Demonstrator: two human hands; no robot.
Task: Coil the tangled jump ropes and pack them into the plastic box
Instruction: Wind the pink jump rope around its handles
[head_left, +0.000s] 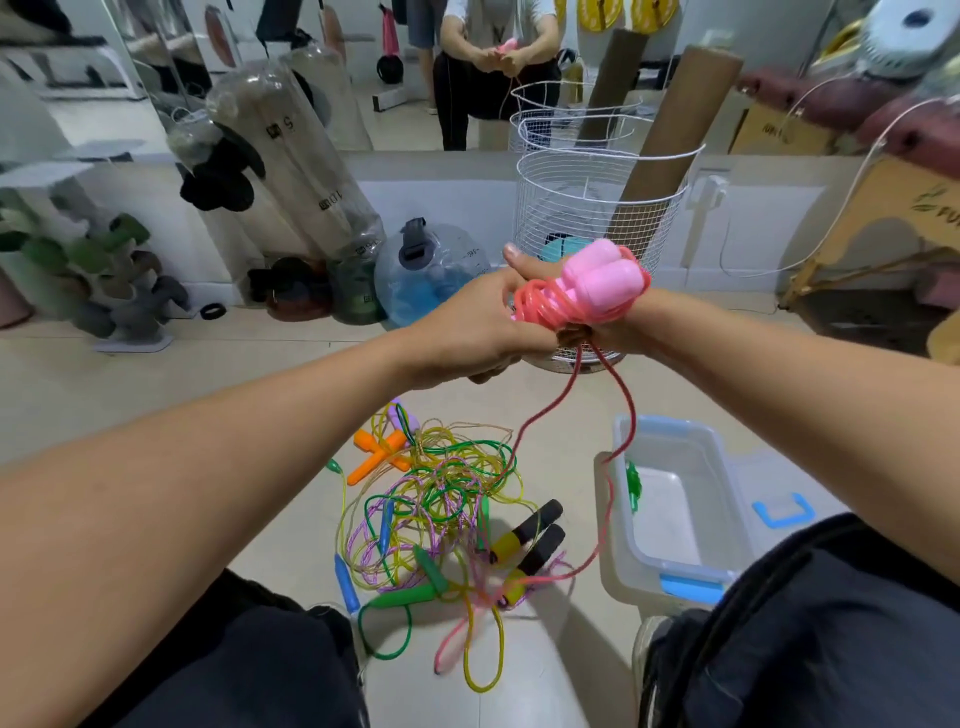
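**Pink rope in hand, box nearly bare**

While both hands meet at chest height, the box (670, 519) sits open on the floor to the right, beside the right knee. Clear plastic, blue latches. Inside: one small green piece (633, 486) against the left wall, white bottom otherwise showing. Lid (779, 499) with a blue clip lies just beyond it.

Wire basket (597, 208) stands farther back by the wall; two cardboard tubes (660, 156) lean in it, something light blue low inside, too hidden to name.

Left hand (483, 327): fingers curled toward the pink coil (540, 306), thumb raised and straight. Fingertips hidden behind the bundle; cannot tell exactly how they pinch it.

Right hand (608, 327): fingers wrapped around the two pink handles (605, 283) and the coil wound below them. Tight grip, no gap seen.

Pink rope tail (613, 415) drops from under the hands, crosses the box's left rim, and runs down to the pile.

Pile (441, 514) on the floor between the knees: green, yellow, purple ropes knotted together; orange handles (376, 452) at the far side, black-and-yellow handles (530, 540) at right, blue and green handles at the near side.
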